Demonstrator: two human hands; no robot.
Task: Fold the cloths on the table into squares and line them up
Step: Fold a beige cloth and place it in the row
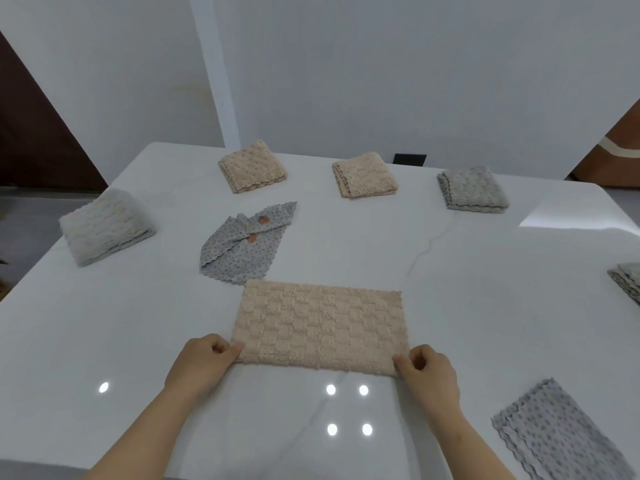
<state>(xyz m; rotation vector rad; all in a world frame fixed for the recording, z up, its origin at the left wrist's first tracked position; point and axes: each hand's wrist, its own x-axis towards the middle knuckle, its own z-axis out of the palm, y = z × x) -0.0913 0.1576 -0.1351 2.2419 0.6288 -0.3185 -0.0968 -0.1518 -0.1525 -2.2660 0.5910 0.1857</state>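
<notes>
A: Beige fleecy checker-textured cloth (320,325) lies as a half-folded rectangle on the white glossy desk (485,306), front centre, long axis running left-right across the person

B: hands?

A: left hand (202,363) pinching the near-left corner, right hand (427,374) pinching the near-right corner. both grips clenched on that cloth, fingertips on the fabric edge

B: so what does the next fold turn on

A: my read: it needs halving along the long axis, one short end carried over to the other. each hand sits at its own end, equally near, so either could lead

B: rest of the desk?

A: far row already squared: two beige folded squares (252,166) (363,174) and a grey folded square (472,188); pale grey folded bundle (105,225) at left. grey dotted thin cloth (244,245) just beyond the beige one is crumpled, unfolded. another grey dotted cloth (557,434) near right, looks part-folded
</notes>
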